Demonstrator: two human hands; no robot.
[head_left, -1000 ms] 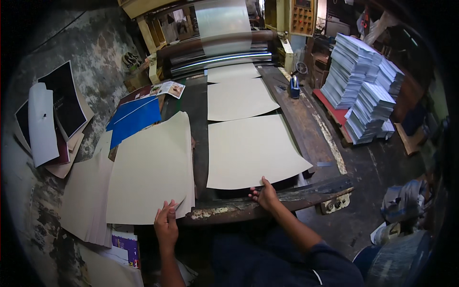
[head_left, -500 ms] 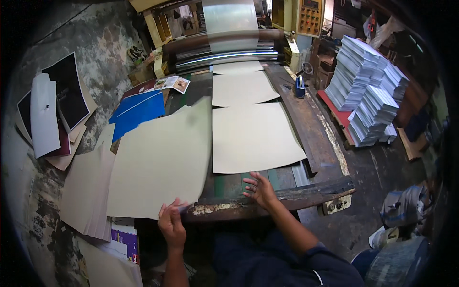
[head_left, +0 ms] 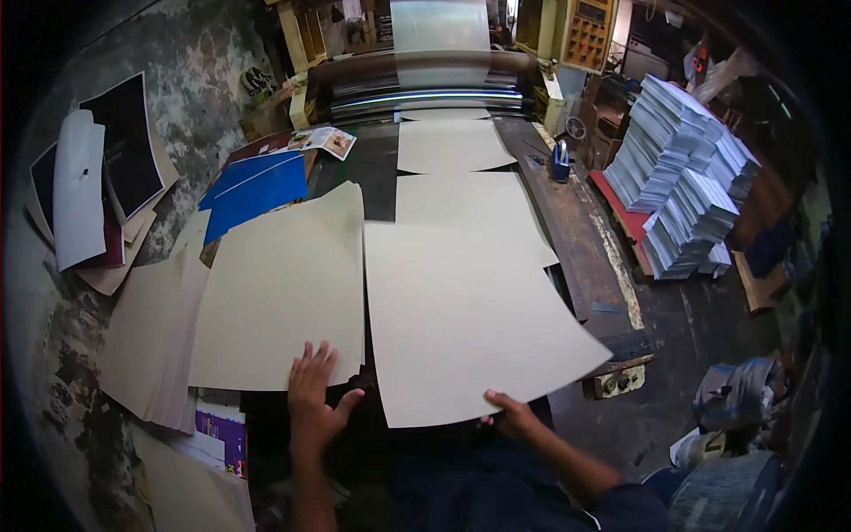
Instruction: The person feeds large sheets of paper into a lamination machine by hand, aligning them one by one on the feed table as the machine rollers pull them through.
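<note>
A large cream sheet of paper (head_left: pixel 470 328) hangs over the front of the feed table. My right hand (head_left: pixel 510 415) pinches its near edge, thumb on top and fingers underneath. The sheet's far edge overlaps another cream sheet (head_left: pixel 470 197) lying on the table. To the left is a stack of cream sheets (head_left: pixel 275 293), its near part fanned out. My left hand (head_left: pixel 315 390) rests at the near right corner of that stack, fingers spread and thumb out to the side, holding nothing.
Beyond the sheets stands a roller machine (head_left: pixel 425 97) with clear film (head_left: pixel 441 35) coming down to it. A blue sheet (head_left: pixel 257 191) lies past the stack. Tall paper piles (head_left: pixel 674 160) stand on the right. A small blue object (head_left: pixel 559 164) sits on the table's right rail.
My right hand has taken hold of a sheet, which has moved from the left stack to the middle. The sheets on the table have advanced toward the rollers. My left hand has spread open.
</note>
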